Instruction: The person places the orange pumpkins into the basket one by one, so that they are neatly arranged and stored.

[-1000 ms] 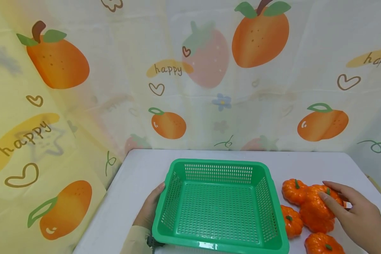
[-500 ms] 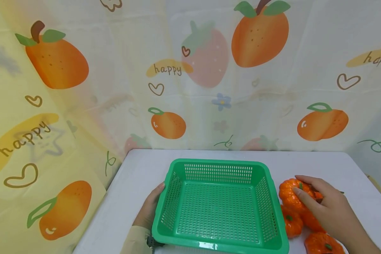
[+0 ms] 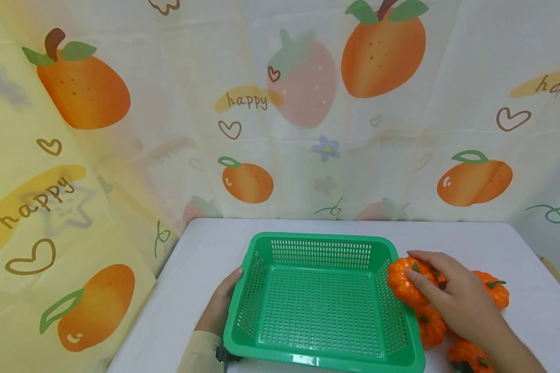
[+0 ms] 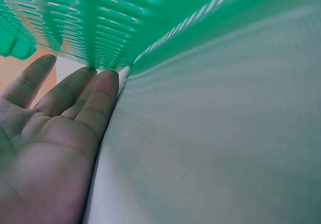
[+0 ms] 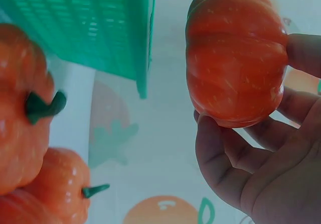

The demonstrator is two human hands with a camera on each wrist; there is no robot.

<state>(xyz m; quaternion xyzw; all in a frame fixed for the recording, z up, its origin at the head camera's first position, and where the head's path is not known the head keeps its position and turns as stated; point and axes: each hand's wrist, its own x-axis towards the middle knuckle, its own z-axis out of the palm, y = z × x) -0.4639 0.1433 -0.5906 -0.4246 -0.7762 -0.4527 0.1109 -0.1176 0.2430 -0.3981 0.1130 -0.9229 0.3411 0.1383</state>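
Note:
My right hand (image 3: pixel 466 300) grips a small shiny orange pumpkin (image 3: pixel 403 285) with a green stem, at the right rim of the green plastic basket (image 3: pixel 317 311). In the right wrist view, fingers and thumb hold this pumpkin (image 5: pixel 235 58) above the table, and the side of the basket (image 5: pixel 95 23) is to its left. My left hand (image 3: pixel 220 305) is at the basket's left side. Seen from the left wrist, the fingers of that hand (image 4: pixel 60 138) are extended, their tips close against the perforated basket wall (image 4: pixel 100 28).
More orange pumpkins stand right of the basket: one beside its wall (image 3: pixel 431 329), one near the front (image 3: pixel 469 355), another behind my right hand (image 3: pixel 499 295). A fruit-printed curtain (image 3: pixel 298 171) hangs behind the white table (image 3: pixel 214 233).
My right hand has taken the top pumpkin off the pile and carried it left to the basket's right rim. The left hand and the basket have stayed in place.

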